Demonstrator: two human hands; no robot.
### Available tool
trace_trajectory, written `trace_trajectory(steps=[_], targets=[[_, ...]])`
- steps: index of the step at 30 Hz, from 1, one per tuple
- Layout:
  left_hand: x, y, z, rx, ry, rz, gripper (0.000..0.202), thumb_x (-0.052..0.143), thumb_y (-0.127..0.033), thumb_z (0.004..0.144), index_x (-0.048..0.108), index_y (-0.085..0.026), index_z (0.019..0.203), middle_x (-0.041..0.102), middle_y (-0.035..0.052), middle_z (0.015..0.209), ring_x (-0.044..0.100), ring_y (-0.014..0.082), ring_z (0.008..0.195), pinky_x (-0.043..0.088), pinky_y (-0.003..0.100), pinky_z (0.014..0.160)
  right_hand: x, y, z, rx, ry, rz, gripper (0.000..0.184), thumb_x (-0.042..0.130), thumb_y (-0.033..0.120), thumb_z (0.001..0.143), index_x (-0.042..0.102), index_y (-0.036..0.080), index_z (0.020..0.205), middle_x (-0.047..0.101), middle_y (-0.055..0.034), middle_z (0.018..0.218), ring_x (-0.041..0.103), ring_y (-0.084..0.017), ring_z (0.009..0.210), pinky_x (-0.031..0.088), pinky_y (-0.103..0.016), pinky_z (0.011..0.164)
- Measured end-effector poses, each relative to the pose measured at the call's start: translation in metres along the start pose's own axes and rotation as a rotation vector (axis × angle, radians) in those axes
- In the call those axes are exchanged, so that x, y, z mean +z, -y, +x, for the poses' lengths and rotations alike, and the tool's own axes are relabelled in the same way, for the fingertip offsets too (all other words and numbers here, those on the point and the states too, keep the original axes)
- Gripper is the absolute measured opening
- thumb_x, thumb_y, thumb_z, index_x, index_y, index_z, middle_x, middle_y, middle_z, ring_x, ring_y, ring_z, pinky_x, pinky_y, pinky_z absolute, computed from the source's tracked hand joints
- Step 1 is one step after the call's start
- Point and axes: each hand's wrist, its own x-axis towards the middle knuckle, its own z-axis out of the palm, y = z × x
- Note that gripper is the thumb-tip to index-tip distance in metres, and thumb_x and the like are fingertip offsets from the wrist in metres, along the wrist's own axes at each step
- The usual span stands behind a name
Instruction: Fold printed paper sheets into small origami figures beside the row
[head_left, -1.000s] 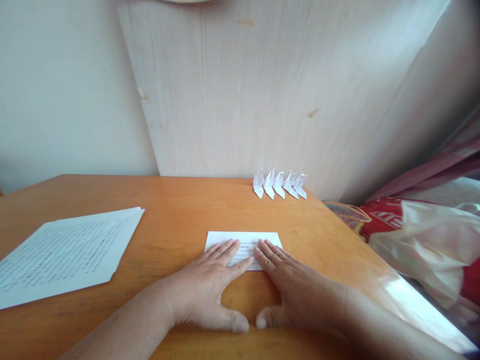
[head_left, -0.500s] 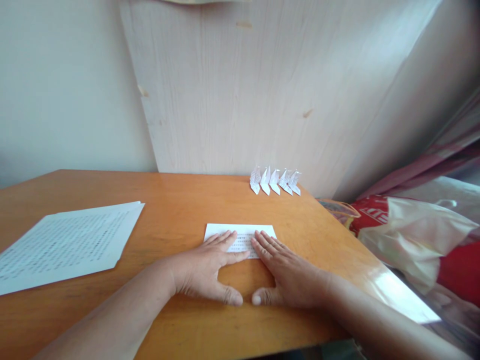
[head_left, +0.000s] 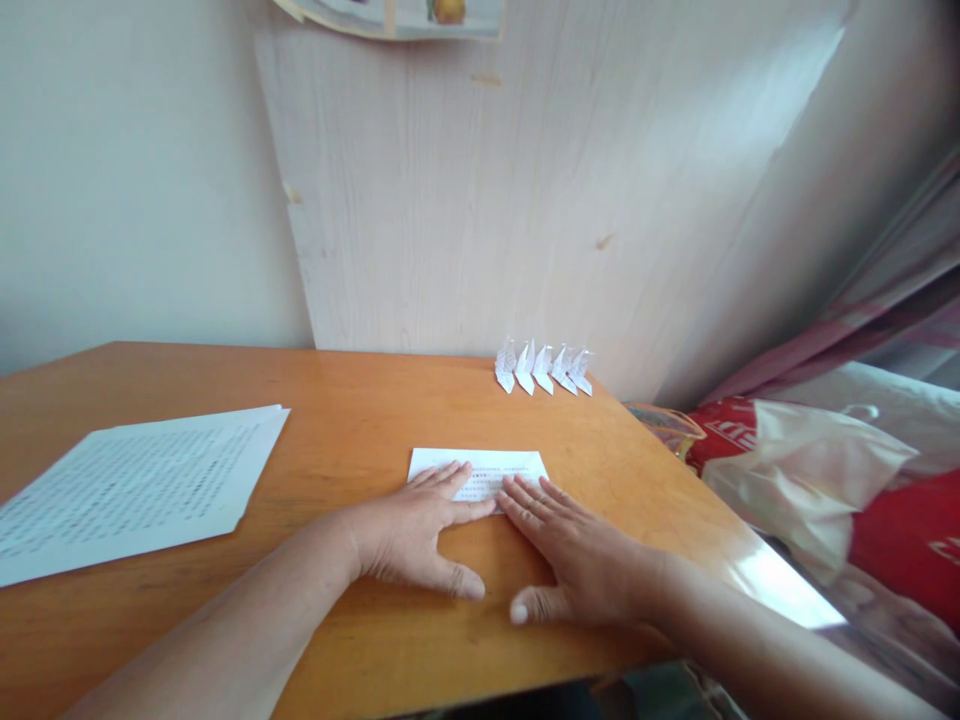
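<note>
A small folded sheet of printed paper (head_left: 484, 484) lies flat on the wooden table (head_left: 360, 640) in front of me. My left hand (head_left: 420, 530) rests palm down, its fingertips on the left part of the paper and its thumb spread toward me. On the paper's right lower part lie the fingers of my right hand (head_left: 574, 545), also flat, with the thumb apart. Both hands partly cover the near edge of the paper. Neither hand grips anything.
A stack of printed sheets (head_left: 142, 480) lies on the left of the table. Several folded paper pieces (head_left: 544, 368) stand in a row at the back right, by the board (head_left: 420, 220). Beyond the right edge are red and cream bags (head_left: 802, 480).
My right hand has slid slightly toward me along the paper, uncovering more of its upper right corner. My left hand stays nearly in place. The camera view has tilted up a little.
</note>
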Motion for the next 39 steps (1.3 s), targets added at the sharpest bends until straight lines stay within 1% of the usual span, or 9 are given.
trace_trajectory(steps=[8, 12, 16, 23, 27, 30, 33, 36, 39], targets=[[-0.001, -0.002, 0.0, -0.021, 0.018, 0.032, 0.097, 0.065, -0.077, 0.073, 0.028, -0.039, 0.154, -0.004, 0.0085, 0.166, -0.002, 0.0404, 0.152, 0.014, 0.062, 0.12, 0.004, 0.005, -0.003, 0.014, -0.021, -0.015, 0.116, 0.047, 0.086, 0.078, 0.014, 0.009, 0.159, 0.01, -0.0189, 0.164, 0.008, -0.034, 0.152, 0.009, -0.05, 0.125], [-0.001, -0.002, -0.001, -0.019, 0.017, 0.036, 0.092, 0.064, -0.076, 0.074, 0.03, -0.041, 0.153, -0.003, 0.0069, 0.167, 0.0, 0.0396, 0.152, 0.016, 0.061, 0.12, 0.001, 0.005, -0.012, 0.049, -0.021, -0.051, 0.114, 0.045, 0.086, 0.08, 0.015, 0.009, 0.159, 0.013, -0.019, 0.163, 0.01, -0.035, 0.152, 0.009, -0.051, 0.124], [0.001, 0.001, -0.001, -0.035, 0.016, 0.028, 0.093, 0.06, -0.081, 0.073, 0.031, -0.042, 0.153, -0.003, 0.0081, 0.167, 0.0, 0.0396, 0.152, 0.016, 0.061, 0.12, -0.002, 0.004, -0.023, 0.079, -0.035, -0.102, 0.111, 0.044, 0.084, 0.082, 0.018, 0.007, 0.158, 0.017, -0.0195, 0.162, 0.014, -0.036, 0.151, 0.011, -0.053, 0.124], [0.004, 0.006, 0.002, -0.054, 0.025, 0.006, 0.096, 0.057, -0.085, 0.071, 0.033, -0.042, 0.153, -0.008, 0.0056, 0.166, -0.001, 0.0406, 0.152, 0.014, 0.06, 0.121, 0.0, -0.01, -0.04, 0.075, -0.105, -0.158, 0.101, 0.047, 0.079, 0.085, 0.024, 0.012, 0.158, 0.025, -0.0178, 0.161, 0.023, -0.036, 0.149, 0.009, -0.055, 0.124], [0.005, 0.005, 0.002, -0.062, 0.03, -0.01, 0.095, 0.06, -0.084, 0.071, 0.033, -0.044, 0.152, -0.01, 0.0016, 0.166, -0.002, 0.0391, 0.152, 0.013, 0.057, 0.122, 0.001, -0.023, -0.045, 0.104, -0.169, -0.215, 0.088, 0.047, 0.073, 0.09, 0.038, 0.014, 0.154, 0.038, -0.0181, 0.155, 0.032, -0.037, 0.146, 0.014, -0.058, 0.123], [0.004, 0.004, 0.002, -0.054, 0.016, -0.008, 0.093, 0.061, -0.082, 0.072, 0.033, -0.044, 0.152, -0.009, 0.0008, 0.166, -0.003, 0.038, 0.152, 0.013, 0.057, 0.122, 0.0, -0.031, -0.038, 0.184, -0.26, -0.214, 0.072, 0.04, 0.065, 0.097, 0.05, 0.014, 0.147, 0.049, -0.0169, 0.148, 0.042, -0.035, 0.141, 0.026, -0.057, 0.12], [0.002, 0.002, 0.002, -0.048, 0.02, 0.004, 0.093, 0.061, -0.081, 0.073, 0.031, -0.043, 0.153, -0.008, 0.0016, 0.166, -0.004, 0.0369, 0.152, 0.012, 0.057, 0.122, -0.002, -0.035, -0.022, 0.194, -0.35, -0.147, 0.059, 0.033, 0.054, 0.103, 0.057, 0.017, 0.142, 0.055, -0.0125, 0.145, 0.05, -0.029, 0.136, 0.037, -0.051, 0.116], [0.001, 0.001, 0.001, -0.047, 0.02, 0.002, 0.093, 0.062, -0.079, 0.073, 0.031, -0.043, 0.153, -0.006, 0.002, 0.166, -0.003, 0.0371, 0.152, 0.012, 0.057, 0.122, -0.002, -0.034, -0.001, 0.162, -0.386, -0.14, 0.055, 0.032, 0.046, 0.104, 0.057, 0.012, 0.14, 0.054, -0.0146, 0.145, 0.05, -0.027, 0.136, 0.037, -0.046, 0.117], [0.0, -0.001, 0.0, -0.054, 0.014, 0.003, 0.092, 0.063, -0.078, 0.074, 0.032, -0.042, 0.153, -0.004, 0.003, 0.166, -0.001, 0.0373, 0.152, 0.014, 0.057, 0.122, 0.0, -0.031, 0.018, 0.125, -0.346, -0.189, 0.055, 0.032, 0.04, 0.104, 0.052, 0.007, 0.144, 0.048, -0.0169, 0.15, 0.042, -0.027, 0.142, 0.032, -0.044, 0.12]])
